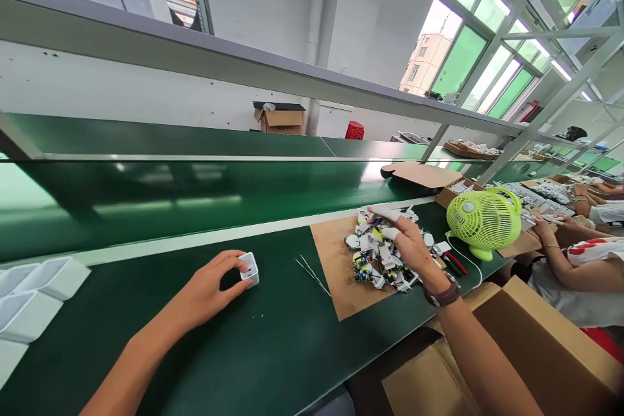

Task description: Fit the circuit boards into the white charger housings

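Note:
A small white plastic housing (250,269), open on top, is pinched between the thumb and fingers of my left hand (214,285), on the green table. Over a heap of white plastic parts and small circuit boards (373,260) reaches my right hand (409,244), its thumb and forefinger apart and capped with white finger covers. The heap lies on a sheet of brown cardboard (341,302). Whether the right fingertips touch a part is hard to see. Metal tweezers (312,275) rest between my hands, beside the cardboard.
White bins (36,302) stand at the left edge. Red-handled pliers (456,264) and a lime-green fan (484,218) with a white cord are to the right. Cardboard boxes (517,331) stand below the table's front edge. Co-workers' arms (560,257) work farther right. A shelf beam (244,68) crosses overhead.

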